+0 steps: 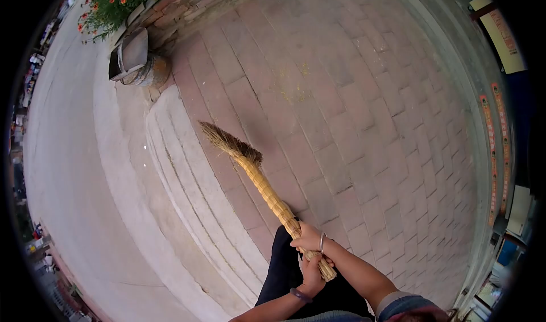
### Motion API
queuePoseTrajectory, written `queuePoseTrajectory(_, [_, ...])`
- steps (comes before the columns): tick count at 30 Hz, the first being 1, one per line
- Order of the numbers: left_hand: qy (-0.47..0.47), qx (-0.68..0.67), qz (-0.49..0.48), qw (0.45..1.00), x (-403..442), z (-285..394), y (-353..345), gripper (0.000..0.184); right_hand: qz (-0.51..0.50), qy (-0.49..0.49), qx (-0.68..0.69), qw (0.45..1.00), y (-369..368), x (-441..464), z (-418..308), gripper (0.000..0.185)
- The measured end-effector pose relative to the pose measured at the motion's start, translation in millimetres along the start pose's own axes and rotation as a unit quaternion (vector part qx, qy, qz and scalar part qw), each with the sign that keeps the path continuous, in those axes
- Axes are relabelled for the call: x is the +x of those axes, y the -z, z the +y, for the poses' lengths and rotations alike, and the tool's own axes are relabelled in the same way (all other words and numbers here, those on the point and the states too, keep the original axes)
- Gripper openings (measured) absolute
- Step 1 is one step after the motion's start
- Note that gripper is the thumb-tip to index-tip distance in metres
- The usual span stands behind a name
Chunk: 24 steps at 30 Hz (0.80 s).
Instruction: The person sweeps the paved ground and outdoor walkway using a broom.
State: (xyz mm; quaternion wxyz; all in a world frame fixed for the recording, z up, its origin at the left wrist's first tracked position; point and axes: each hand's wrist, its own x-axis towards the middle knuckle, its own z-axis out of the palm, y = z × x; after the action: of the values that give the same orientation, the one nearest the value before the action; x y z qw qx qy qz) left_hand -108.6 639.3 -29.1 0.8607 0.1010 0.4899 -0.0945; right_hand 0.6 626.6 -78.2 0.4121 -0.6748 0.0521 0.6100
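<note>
A straw broom (267, 191) with a pale, bound handle slants across the middle of the view, its dark bristles pointing up and left above the paving. My right hand (307, 236), with a silver bangle at the wrist, is closed around the lower handle. Just below it, my left hand (312, 271) wraps the handle close to its butt end; a dark bracelet circles that wrist. Whether the bristle tips touch the bricks I cannot tell.
Reddish-grey brick paving (364, 151) spreads ahead and right. Stone steps (193, 191) drop toward a concrete road (74, 168) at left. A worn bucket (149, 71) with a metal dustpan (134, 50) stands by a brick planter (187, 9) of orange flowers. Some yellow bits (293, 94) lie scattered.
</note>
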Motion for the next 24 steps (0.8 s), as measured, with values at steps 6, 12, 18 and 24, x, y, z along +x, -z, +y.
queuePoseTrajectory(6, [0.089,0.092,-0.128,0.983,59,55,-76,0.019,0.212,0.04,0.029,0.976,86,11,-54,0.041])
queuePoseTrajectory(12, [0.123,0.193,-0.169,0.959,199,137,-223,0.02,0.315,0.022,0.052,0.947,250,106,-134,0.025])
queuePoseTrajectory(18, [0.097,0.123,-0.059,0.986,278,179,-246,0.017,0.264,-0.087,-0.148,0.949,288,201,-188,0.037])
queuePoseTrajectory(24, [0.008,-0.026,0.061,0.998,161,100,-251,0.021,0.025,-0.035,-0.097,0.994,229,91,-207,0.052])
